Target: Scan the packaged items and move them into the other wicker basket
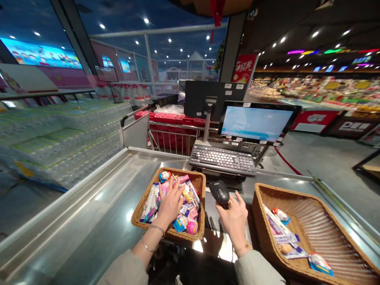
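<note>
My left hand [171, 200] lies over the candy in the left wicker basket [139, 215], fingers spread across the wrapped sweets. Around it are a pink round candy [192, 227], a blue-and-white wrapped egg-shaped sweet [180, 223] and several small packets. In my right hand [234, 215] is a black handheld barcode scanner [219, 192], gripped by its handle, its head pointing away from me above the counter. To the right, a second wicker basket [297, 194] holds a few wrapped sweets, among them a blue-and-white one [320, 263] and several purple-and-white packets [286, 237].
A black keyboard [222, 159] and a lit monitor [257, 122] stand behind the baskets. The metal counter [97, 213] has a raised edge. Beyond it are a shopping cart [169, 138] and stacked bottle packs [65, 138] on the left.
</note>
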`<state>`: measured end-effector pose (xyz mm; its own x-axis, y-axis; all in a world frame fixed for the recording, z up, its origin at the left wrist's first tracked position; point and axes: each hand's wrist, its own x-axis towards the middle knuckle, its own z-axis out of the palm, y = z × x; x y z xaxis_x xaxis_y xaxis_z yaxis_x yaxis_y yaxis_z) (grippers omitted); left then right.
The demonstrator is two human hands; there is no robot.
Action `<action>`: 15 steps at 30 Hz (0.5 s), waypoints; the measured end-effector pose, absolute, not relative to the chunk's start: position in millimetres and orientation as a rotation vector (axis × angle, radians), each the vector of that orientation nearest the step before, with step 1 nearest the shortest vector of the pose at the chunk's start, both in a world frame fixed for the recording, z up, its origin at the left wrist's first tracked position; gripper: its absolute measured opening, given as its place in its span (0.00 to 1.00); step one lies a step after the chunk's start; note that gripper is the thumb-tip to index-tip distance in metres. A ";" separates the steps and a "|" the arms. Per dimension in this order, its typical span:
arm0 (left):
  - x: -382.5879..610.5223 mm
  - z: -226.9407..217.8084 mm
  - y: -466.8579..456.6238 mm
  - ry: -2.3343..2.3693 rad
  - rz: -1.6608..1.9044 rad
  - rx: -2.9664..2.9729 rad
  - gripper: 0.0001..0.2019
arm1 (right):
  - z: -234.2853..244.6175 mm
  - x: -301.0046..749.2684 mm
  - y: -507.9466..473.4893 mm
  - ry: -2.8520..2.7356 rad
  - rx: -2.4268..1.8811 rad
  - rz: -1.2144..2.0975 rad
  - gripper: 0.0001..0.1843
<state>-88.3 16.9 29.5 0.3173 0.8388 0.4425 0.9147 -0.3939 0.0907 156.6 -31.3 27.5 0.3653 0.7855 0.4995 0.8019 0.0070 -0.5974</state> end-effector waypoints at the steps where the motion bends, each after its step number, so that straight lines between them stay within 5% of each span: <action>1: -95.2 28.5 13.9 -1.640 -0.645 -2.383 0.20 | 27.5 154.8 -30.4 -1.411 -1.755 -0.021 0.08; 15: -176.5 -0.3 -33.0 -2.020 -0.497 -2.102 0.19 | 28.4 137.7 -23.1 -1.500 -1.725 0.078 0.09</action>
<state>-176.5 -33.0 -0.3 0.0189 0.9321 0.3618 0.9935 -0.0580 0.0976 137.7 -23.1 28.4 0.2856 0.8451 0.4520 0.7934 0.0560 -0.6061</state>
